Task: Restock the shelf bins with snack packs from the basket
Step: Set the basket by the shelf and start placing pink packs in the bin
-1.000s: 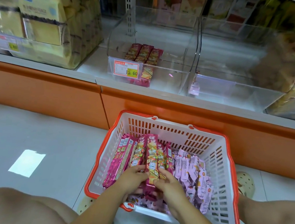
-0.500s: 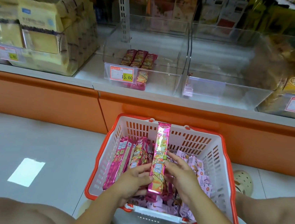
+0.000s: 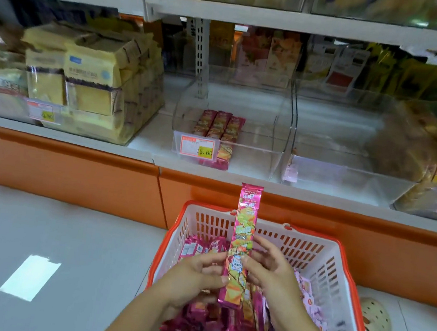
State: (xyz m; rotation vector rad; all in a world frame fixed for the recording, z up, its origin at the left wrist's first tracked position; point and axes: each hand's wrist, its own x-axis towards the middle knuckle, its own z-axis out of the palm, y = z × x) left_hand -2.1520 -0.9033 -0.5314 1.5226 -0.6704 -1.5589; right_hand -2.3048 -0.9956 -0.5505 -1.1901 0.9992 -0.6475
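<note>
A white basket with an orange rim (image 3: 321, 263) sits on the floor, holding several pink snack packs (image 3: 196, 248) on the left and paler pink ones (image 3: 307, 303) on the right. My left hand (image 3: 192, 277) and my right hand (image 3: 270, 273) both grip a small stack of long pink snack packs (image 3: 243, 234), held upright above the basket. On the shelf ahead, a clear bin (image 3: 257, 153) holds a few of the same packs (image 3: 218, 126) behind a price tag (image 3: 197, 147).
A second clear bin (image 3: 348, 178) to the right holds one pale pink pack at its front left corner. Yellow packaged goods (image 3: 92, 86) fill the bin at the left. An orange plinth (image 3: 73, 169) runs under the shelf. A cream shoe (image 3: 374, 319) shows beside the basket.
Both hands have lifted the stack of long packs up out of the basket, from lying among the others to standing upright. The view has tilted up toward the shelf.
</note>
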